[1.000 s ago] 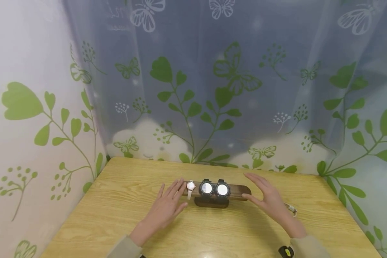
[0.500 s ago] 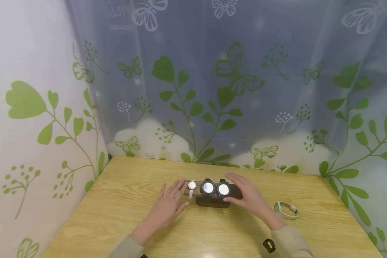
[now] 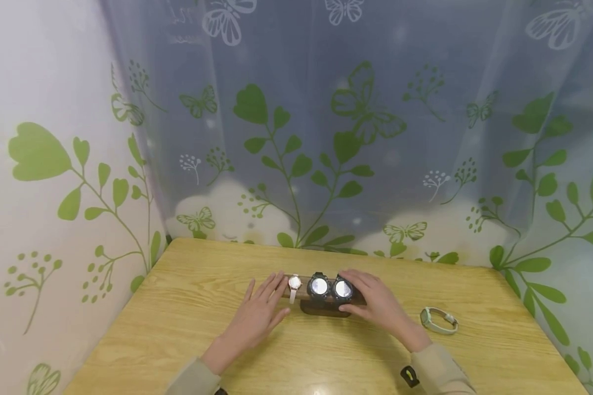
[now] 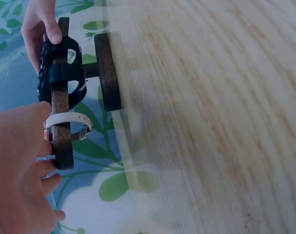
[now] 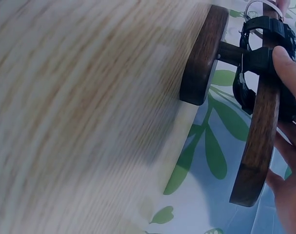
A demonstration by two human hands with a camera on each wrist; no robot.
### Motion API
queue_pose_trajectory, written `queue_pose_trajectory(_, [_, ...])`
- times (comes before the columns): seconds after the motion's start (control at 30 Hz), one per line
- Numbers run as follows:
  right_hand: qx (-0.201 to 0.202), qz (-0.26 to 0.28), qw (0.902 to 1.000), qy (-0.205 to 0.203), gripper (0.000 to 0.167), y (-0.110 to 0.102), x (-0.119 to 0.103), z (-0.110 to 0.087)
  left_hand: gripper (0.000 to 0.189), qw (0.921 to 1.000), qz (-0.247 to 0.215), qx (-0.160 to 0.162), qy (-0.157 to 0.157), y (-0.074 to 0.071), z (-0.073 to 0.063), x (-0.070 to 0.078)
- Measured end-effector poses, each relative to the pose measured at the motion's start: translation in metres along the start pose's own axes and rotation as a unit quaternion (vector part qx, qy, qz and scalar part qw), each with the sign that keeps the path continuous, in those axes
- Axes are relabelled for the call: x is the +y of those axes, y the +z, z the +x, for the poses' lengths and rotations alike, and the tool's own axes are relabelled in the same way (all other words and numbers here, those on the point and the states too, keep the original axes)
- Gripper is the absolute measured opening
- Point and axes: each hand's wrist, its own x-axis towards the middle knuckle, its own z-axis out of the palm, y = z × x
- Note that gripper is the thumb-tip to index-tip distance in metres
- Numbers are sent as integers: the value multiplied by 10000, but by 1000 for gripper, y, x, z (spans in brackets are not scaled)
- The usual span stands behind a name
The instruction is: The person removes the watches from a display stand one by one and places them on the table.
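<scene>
A dark wooden watch stand [image 3: 324, 308] with a crossbar stands on the table and carries a white-strapped watch [image 3: 294, 282] at left and two black watches, the left black watch [image 3: 319, 286] and the right black watch [image 3: 343, 289]. My right hand [image 3: 380, 304] holds the right black watch, thumb at its lower edge and fingers at its top, also seen in the right wrist view. My left hand [image 3: 257, 318] lies with spread, straight fingers at the crossbar's left end beside the white-strapped watch. In the left wrist view its fingertips overlap the bar [image 4: 63, 146].
A pale green watch [image 3: 439, 321] with its strap closed in a loop lies on the wooden table [image 3: 202, 285] to the right of the stand. Behind the table hangs a curtain [image 3: 296, 164] printed with leaves and butterflies.
My right hand has moved left from the crossbar's right end onto the right black watch, uncovering the pale green watch. My left hand has stayed at the bar's left end.
</scene>
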Motion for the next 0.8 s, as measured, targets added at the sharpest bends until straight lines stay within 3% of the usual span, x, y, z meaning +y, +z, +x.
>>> queue_pose_trajectory(0.37, [-91,95,9998,157,76,-7,-3,-1,65,10000,20,51,29,1,0,-1])
queue_pose_trajectory(0.8, [-162,415,9984,346,77,-15,9,-12,66,10000,-46,-3,-29,-1,1,0])
